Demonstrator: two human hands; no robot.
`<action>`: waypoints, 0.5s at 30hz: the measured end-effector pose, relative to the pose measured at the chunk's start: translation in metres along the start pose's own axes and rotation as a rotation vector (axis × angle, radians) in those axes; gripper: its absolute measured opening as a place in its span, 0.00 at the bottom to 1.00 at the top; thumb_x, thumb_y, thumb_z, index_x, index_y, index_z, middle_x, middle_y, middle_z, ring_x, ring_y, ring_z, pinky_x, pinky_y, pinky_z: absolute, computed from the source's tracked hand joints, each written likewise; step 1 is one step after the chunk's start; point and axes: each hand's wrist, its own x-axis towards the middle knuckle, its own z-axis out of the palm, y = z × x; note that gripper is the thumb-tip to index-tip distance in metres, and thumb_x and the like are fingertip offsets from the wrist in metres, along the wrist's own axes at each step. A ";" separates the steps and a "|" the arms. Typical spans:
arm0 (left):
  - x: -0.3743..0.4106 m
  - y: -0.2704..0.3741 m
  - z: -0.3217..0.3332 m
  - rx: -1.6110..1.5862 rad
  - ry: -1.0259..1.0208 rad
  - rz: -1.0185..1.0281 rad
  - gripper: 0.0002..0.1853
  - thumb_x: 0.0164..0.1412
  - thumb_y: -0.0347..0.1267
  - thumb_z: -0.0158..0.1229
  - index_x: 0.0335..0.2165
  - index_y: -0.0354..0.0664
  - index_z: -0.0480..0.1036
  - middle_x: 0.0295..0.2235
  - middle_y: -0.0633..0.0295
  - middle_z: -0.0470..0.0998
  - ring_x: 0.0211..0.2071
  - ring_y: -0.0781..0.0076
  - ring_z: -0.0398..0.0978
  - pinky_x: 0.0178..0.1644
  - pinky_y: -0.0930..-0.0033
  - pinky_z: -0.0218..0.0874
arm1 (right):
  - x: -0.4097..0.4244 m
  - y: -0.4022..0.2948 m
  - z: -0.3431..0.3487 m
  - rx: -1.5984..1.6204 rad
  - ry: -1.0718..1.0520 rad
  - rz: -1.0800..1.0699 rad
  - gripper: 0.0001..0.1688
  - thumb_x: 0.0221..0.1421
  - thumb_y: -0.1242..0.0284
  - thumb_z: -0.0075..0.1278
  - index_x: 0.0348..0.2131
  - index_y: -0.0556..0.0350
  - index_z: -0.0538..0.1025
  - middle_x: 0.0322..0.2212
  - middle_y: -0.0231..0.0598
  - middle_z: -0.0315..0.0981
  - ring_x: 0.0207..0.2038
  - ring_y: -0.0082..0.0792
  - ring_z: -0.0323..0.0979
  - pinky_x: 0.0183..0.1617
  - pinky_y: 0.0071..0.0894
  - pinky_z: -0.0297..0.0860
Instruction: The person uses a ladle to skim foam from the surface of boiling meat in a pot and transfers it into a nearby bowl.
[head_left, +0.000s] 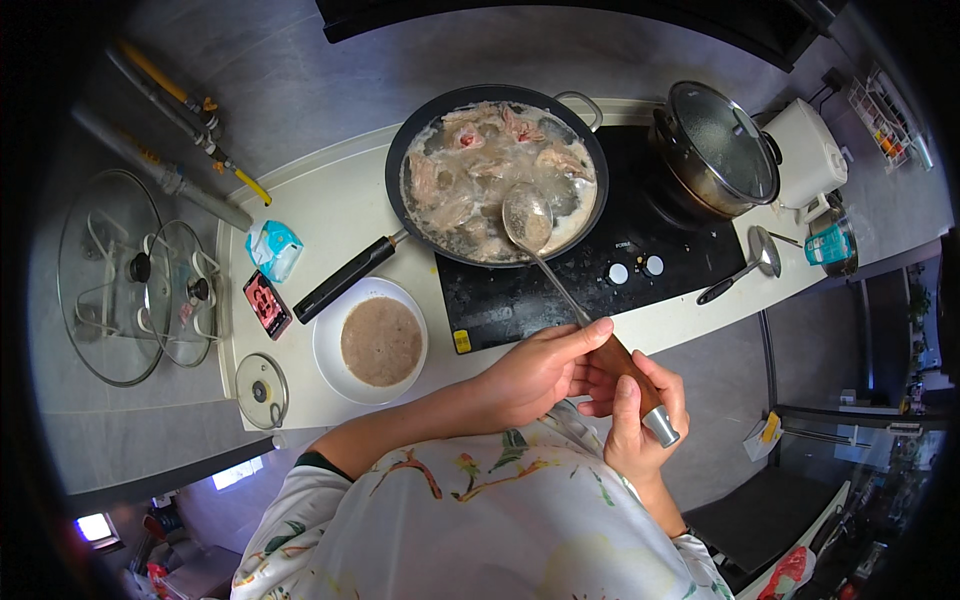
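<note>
Both my hands hold one metal ladle (527, 216) by its brown wooden handle. My left hand (555, 367) grips the upper part of the handle, thumb on top. Around its lower part, near the silver end cap, my right hand (651, 420) is closed. The ladle's bowl rests in a wide black wok (396, 187), at the surface of cloudy, foamy liquid with pieces of pale raw-looking meat (427, 180) in it. Left of my left forearm stands a white bowl (328, 360) holding greyish-brown liquid (381, 341) with foam.
The wok's black handle (346, 277) reaches over the bowl's rim. A lidded pot (716, 150) stands on the black cooktop (517, 300). A slotted spoon (742, 266) lies at right. Leftward are a phone (267, 304), a blue-white packet (274, 250), a small glass lid (261, 391) and larger glass lids (112, 300).
</note>
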 end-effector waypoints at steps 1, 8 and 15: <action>0.000 0.001 0.001 0.007 0.006 -0.003 0.22 0.68 0.48 0.47 0.42 0.38 0.71 0.39 0.59 0.75 0.39 0.73 0.73 0.47 0.69 0.64 | -0.001 -0.001 0.001 0.022 0.014 0.020 0.14 0.63 0.78 0.44 0.47 0.69 0.66 0.34 0.59 0.76 0.25 0.35 0.78 0.25 0.29 0.78; 0.003 0.001 0.006 0.111 0.057 -0.048 0.23 0.70 0.48 0.42 0.42 0.38 0.69 0.35 0.61 0.75 0.33 0.75 0.71 0.33 0.73 0.61 | -0.011 0.003 0.002 0.146 0.091 0.120 0.17 0.62 0.77 0.47 0.47 0.70 0.65 0.34 0.56 0.76 0.25 0.34 0.77 0.27 0.29 0.78; 0.002 -0.005 -0.002 0.076 0.039 -0.066 0.21 0.67 0.49 0.46 0.40 0.41 0.71 0.37 0.61 0.75 0.36 0.75 0.71 0.41 0.72 0.62 | -0.016 0.002 -0.001 0.070 0.040 0.080 0.17 0.60 0.78 0.49 0.47 0.69 0.65 0.35 0.56 0.75 0.27 0.34 0.78 0.28 0.29 0.78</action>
